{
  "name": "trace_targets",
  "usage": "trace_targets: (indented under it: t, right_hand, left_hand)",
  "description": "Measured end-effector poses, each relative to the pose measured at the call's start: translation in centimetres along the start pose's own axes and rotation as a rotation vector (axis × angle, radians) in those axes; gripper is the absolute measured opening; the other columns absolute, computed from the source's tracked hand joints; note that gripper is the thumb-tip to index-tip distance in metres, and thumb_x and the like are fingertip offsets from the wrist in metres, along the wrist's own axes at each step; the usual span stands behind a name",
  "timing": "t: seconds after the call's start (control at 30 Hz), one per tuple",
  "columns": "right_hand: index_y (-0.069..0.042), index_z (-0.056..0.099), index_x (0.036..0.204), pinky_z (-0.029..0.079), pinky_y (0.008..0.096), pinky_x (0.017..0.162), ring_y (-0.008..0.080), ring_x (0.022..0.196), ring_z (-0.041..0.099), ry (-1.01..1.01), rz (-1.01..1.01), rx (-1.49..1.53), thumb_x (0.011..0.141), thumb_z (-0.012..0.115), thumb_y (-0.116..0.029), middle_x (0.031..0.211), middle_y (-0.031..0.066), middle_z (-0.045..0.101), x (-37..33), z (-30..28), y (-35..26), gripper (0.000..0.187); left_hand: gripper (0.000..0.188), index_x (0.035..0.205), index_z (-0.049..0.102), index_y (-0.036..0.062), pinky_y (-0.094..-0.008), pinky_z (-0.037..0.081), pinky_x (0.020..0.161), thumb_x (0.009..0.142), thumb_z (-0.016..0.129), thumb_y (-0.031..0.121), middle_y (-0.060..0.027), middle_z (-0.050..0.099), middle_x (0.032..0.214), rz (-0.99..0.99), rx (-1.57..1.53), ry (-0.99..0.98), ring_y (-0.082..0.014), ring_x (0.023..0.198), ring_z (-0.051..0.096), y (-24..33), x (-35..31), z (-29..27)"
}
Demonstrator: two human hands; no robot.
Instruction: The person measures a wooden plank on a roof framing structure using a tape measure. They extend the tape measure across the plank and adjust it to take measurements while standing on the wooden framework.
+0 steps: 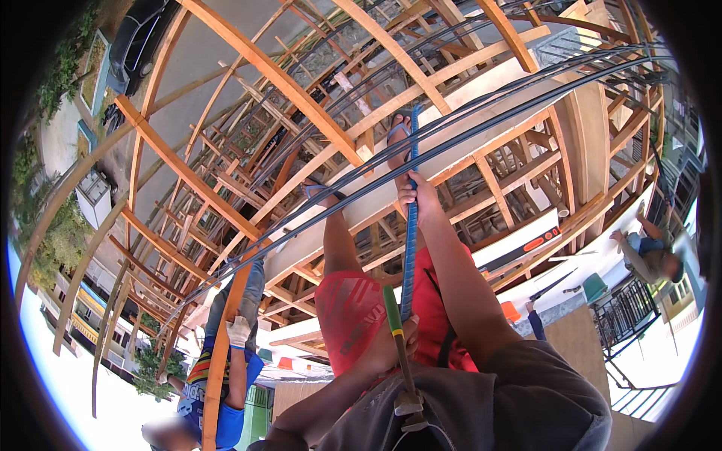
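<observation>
A blue ribbed bar stands lengthwise between my red shorts and the beam at my feet. My right hand, arm stretched out, is closed around its upper part, close to a bundle of long dark steel rods that crosses the view. Nearer my body, my left hand is closed at the bar's lower end, its fingers partly hidden. In front of that hand is a hammer with a green and yellow grip; its metal head lies against my dark shirt, and whether the hand touches it is unclear.
My sandalled feet rest on a pale wooden beam above an open timber framework. At left, a gloved person holds a long plank; another person crouches at far right. An orange-handled tool lies right of my arm.
</observation>
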State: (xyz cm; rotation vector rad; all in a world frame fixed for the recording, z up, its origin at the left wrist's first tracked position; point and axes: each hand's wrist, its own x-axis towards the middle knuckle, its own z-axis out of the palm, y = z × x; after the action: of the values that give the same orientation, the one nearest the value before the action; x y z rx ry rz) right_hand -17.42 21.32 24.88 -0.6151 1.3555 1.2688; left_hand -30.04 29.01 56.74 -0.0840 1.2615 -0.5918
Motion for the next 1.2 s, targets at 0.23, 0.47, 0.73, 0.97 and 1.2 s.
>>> trace_targets:
  t: [0.23,0.47,0.73,0.97,1.2]
  right_hand:
    - [-0.014,0.046,0.09,0.034,0.0221,0.041,0.0078,0.051,0.04,0.449,-0.43,-0.088,0.1,0.054,-0.027,0.069,-0.0018,0.041,-10.3,-0.5,4.2,0.018]
    - [-0.015,0.046,0.089,0.031,0.0178,0.037,0.0044,0.048,0.035,0.148,-0.773,0.048,0.102,0.054,-0.036,0.066,-0.0032,0.039,-22.7,4.1,5.5,0.026]
    - [-0.015,0.044,0.087,0.031,0.0224,0.042,0.0073,0.05,0.037,-0.27,-0.42,-0.164,0.103,0.053,-0.031,0.067,-0.0024,0.04,-12.9,17.4,13.6,0.025]
    - [-0.012,0.041,0.078,0.036,0.0222,0.039,0.0086,0.042,0.037,-0.045,-0.043,0.107,0.103,0.053,-0.028,0.056,-0.003,0.036,2.6,14.2,12.9,0.031]
    - [-0.012,0.04,0.076,0.037,0.0219,0.04,0.0096,0.042,0.039,0.01,-0.094,0.066,0.105,0.045,-0.023,0.056,-0.0024,0.038,5.0,12.7,7.2,0.032]
  left_hand:
    - [0.012,0.105,0.042,0.014,-0.0224,0.026,0.04,0.103,0.052,0.021,0.0024,0.04,0.07,-0.259,0.248,-0.33,-0.0045,0.047,0.035,3.2,-4.4,-10.6]
    - [0.024,0.116,0.049,0.0097,-0.0205,0.025,0.043,0.101,0.058,0.025,0.0045,0.041,0.07,-0.053,0.637,-0.454,-0.0041,0.051,0.036,3.2,-5.7,-14.1]
    - [0.056,0.155,0.031,0.0095,-0.0213,0.027,0.046,0.103,0.051,0.013,-0.0012,0.051,0.084,0.559,0.195,-0.115,-0.0045,0.052,0.035,-1.8,-16.9,-16.9]
    - [0.055,0.157,0.029,0.0128,-0.0227,0.028,0.045,0.103,0.041,0.009,-0.0045,0.051,0.088,0.555,0.083,-0.033,-0.0067,0.051,0.037,6.8,-16.4,-13.3]
    - [0.06,0.152,0.037,0.0091,-0.0274,0.036,0.05,0.093,0.046,0.012,-0.0087,0.053,0.091,0.664,-0.025,-0.11,-0.0125,0.052,0.042,9.3,-11.4,-11.2]
